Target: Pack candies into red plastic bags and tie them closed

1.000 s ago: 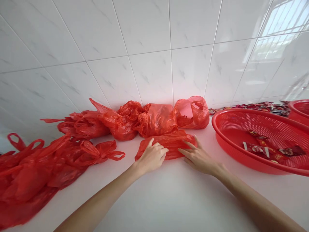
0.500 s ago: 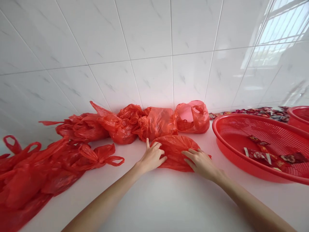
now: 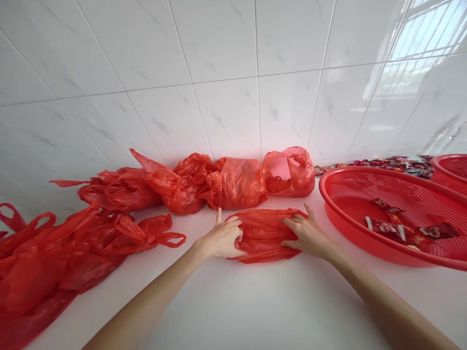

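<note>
Red plastic bag (image 3: pixel 264 236) under both hands, low on the surface (image 3: pixel 233 306); packets in the basket (image 3: pixel 343 231) at right.

Bag sits mid-surface, in front of the row of bulging bags (image 3: pixel 241 187) by the tiled wall (image 3: pixel 233 116); wrinkled, low, contents not readable. Left hand (image 3: pixel 222 238) at its left end, right hand (image 3: pixel 308 236) at its right; fingers bent, thumbs apart from them, cannot tell whether film is pinched. Progress, as judged: the row looks filled and set aside, the bag in hand unfinished, neither tied nor placed with the others. A few wrapped packets (image 3: pixel 386 227) remain in the basket, more loose packets (image 3: pixel 394 164) behind it. Heap of red bags (image 3: pixel 47 267) at far left; how many hold anything, unclear.
</note>
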Tool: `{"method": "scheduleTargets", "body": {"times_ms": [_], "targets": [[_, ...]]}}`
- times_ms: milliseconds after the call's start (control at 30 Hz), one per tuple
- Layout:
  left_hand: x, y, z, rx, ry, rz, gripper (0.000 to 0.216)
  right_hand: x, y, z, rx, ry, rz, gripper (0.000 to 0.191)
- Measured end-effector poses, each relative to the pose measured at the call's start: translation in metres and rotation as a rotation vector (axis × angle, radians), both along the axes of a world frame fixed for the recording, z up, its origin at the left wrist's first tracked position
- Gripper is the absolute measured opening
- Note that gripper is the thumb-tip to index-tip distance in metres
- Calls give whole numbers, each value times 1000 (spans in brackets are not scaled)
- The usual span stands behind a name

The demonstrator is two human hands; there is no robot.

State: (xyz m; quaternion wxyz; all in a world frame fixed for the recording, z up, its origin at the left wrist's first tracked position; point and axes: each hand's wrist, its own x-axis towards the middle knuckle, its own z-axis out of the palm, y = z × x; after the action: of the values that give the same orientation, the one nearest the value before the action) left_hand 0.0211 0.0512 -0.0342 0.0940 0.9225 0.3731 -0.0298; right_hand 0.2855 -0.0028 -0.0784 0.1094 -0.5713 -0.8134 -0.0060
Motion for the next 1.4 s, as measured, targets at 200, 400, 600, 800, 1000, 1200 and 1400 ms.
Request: {"method": "scheduleTargets", "body": {"times_ms": [200,400,600,800,1000,1200,1400], "targets": [[4,-2,-2,27,-79,73,46,-1,-7,7,-38,15,8,24],[9,-11,-16,59,-148,71,6,-4,-10,5,47,83,27,16],[7,-17,-20,-40,-147,0,32,-9,-15,15,-134,85,48,11],[0,-14,-21,-17,-73,29,61,1,-14,17,-307,41,-33,49],[2,-13,-21,-13,-55,-38,63,11,-17,12,-235,91,58,54],[9,-20,-17,35,-169,-88,42,14,-17,22,40,299,185,23],[14,-20,-20,75,-317,-84,18,14,-14,16,256,282,216,14]]}}
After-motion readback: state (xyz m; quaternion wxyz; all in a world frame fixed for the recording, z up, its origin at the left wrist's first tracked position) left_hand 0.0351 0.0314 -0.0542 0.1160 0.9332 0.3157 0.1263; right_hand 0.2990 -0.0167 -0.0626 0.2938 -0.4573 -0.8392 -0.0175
